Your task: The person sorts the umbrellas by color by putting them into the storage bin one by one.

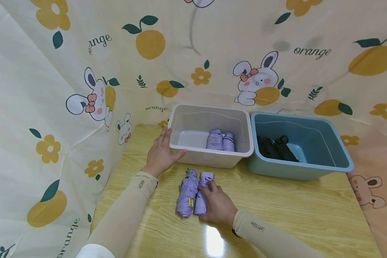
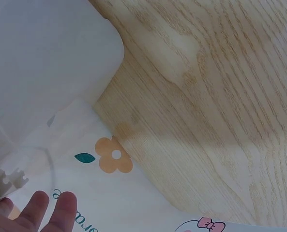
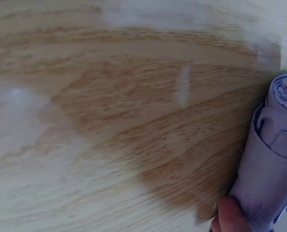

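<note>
Two purple folded umbrellas lie side by side on the wooden table. My right hand (image 1: 218, 205) grips the right-hand folded umbrella (image 1: 201, 200), thumb near its lower end and fingers toward its upper part; the right wrist view shows this rolled umbrella (image 3: 266, 169) close up. Next to it, the other folded umbrella (image 1: 186, 195) carries a small yellow tag. My left hand (image 1: 161, 156) rests at the near left corner of a white bin (image 1: 209, 157), fingers fairly straight along its side and thumb at the front rim. Inside that bin are two more purple umbrellas (image 1: 215, 140).
A blue bin (image 1: 296, 172) stands against the white bin's right side, with black folded umbrellas (image 1: 278, 149) inside. Behind the bins hangs a printed cloth (image 1: 213, 43) with rabbits and oranges. The wooden table (image 1: 293, 208) extends to the right and front.
</note>
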